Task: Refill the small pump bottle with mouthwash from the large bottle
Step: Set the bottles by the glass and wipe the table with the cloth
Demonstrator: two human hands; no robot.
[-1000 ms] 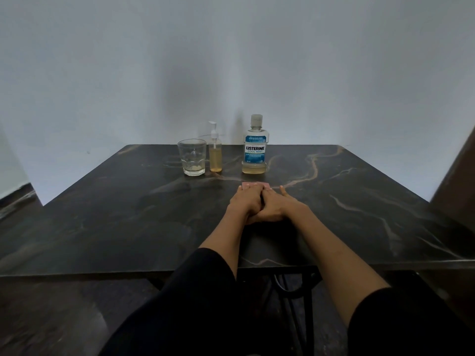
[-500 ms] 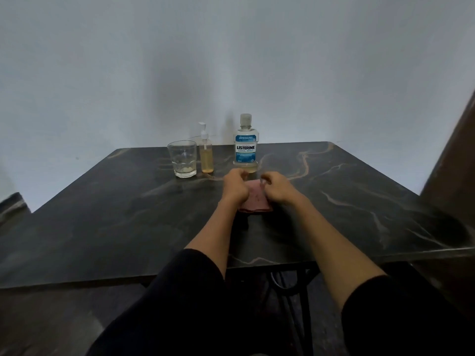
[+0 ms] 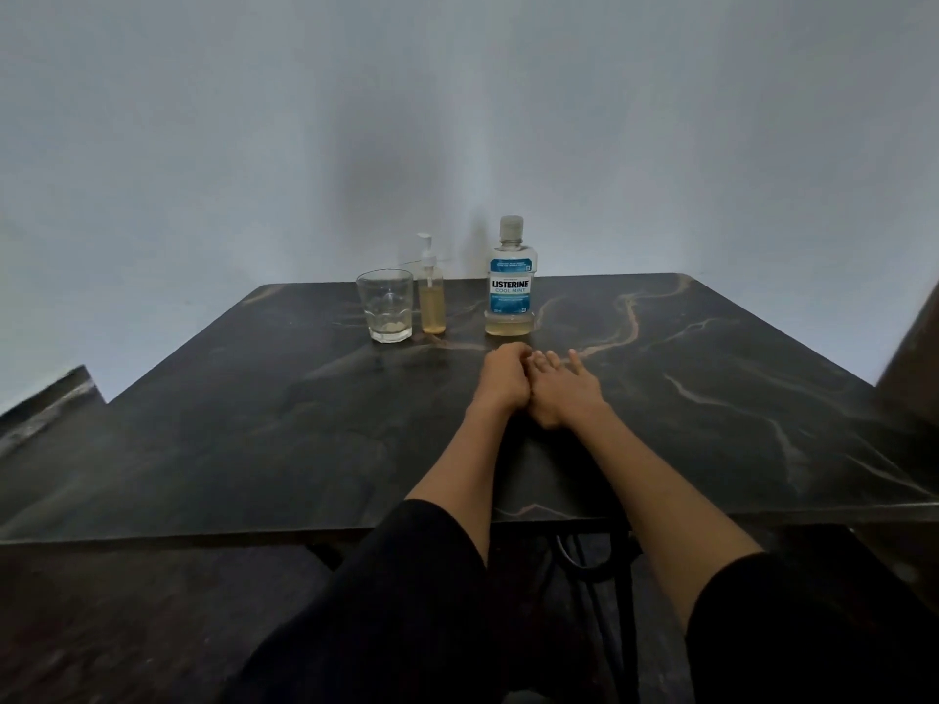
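The large Listerine bottle (image 3: 510,282) stands capped at the back of the dark marble table (image 3: 254,424), with a little yellowish liquid at its bottom. To its left is the small pump bottle (image 3: 432,297), holding amber liquid with its pump on. My left hand (image 3: 503,381) and my right hand (image 3: 564,393) lie side by side on the table just in front of the large bottle. The left hand's fingers are curled. The right hand's fingers are stretched forward. The pink cloth seen earlier is hidden under my hands.
A clear drinking glass (image 3: 385,307) stands left of the pump bottle. A pale wall rises right behind the table. A dark piece of furniture (image 3: 909,368) is at the right edge, and the table's metal frame (image 3: 599,566) shows below the near edge.
My hands were apart half a second ago, pinching a pink cloth. Now they are pressed together over it and the cloth no longer shows. The camera view shifted slightly.
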